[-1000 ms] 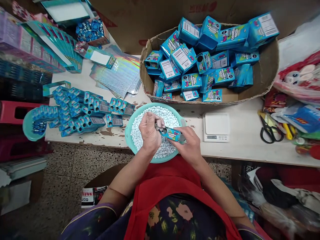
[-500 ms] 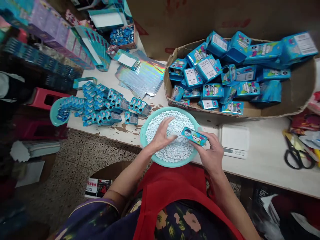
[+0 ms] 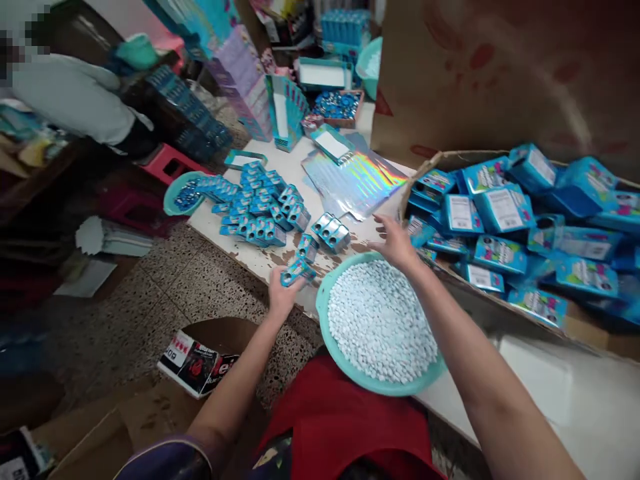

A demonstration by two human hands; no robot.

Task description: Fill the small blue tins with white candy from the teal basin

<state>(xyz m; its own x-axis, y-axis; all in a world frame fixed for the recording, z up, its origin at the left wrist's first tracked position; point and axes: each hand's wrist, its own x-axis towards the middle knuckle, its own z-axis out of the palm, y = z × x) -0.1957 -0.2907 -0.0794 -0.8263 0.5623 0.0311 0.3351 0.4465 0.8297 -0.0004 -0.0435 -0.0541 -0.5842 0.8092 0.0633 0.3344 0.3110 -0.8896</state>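
Note:
My left hand [image 3: 283,298] is closed on a small blue candy box [image 3: 299,273] with a round hole, held low at the table's front edge. Right behind it stands a similar box [image 3: 307,248], with a row of three boxes [image 3: 331,232] beyond. Many more of these boxes [image 3: 257,207] stand grouped to the left. Over the far edge of the turquoise basin [image 3: 324,312], my right hand [image 3: 396,241] is open, fingers spread, holding nothing. Small white candies [image 3: 383,327] fill the basin.
At right, a cardboard carton [image 3: 593,327] holds loose blue boxes [image 3: 503,208]. Shiny holographic sheets [image 3: 350,183] lie behind the row of boxes. A small turquoise bowl [image 3: 171,195] with blue pieces sits at the table's left end. A white scale [image 3: 537,373] stands at right.
The view has swung left. The box has passed from my right hand to my left, which has left the candies for the grouped boxes. My right hand is now empty.

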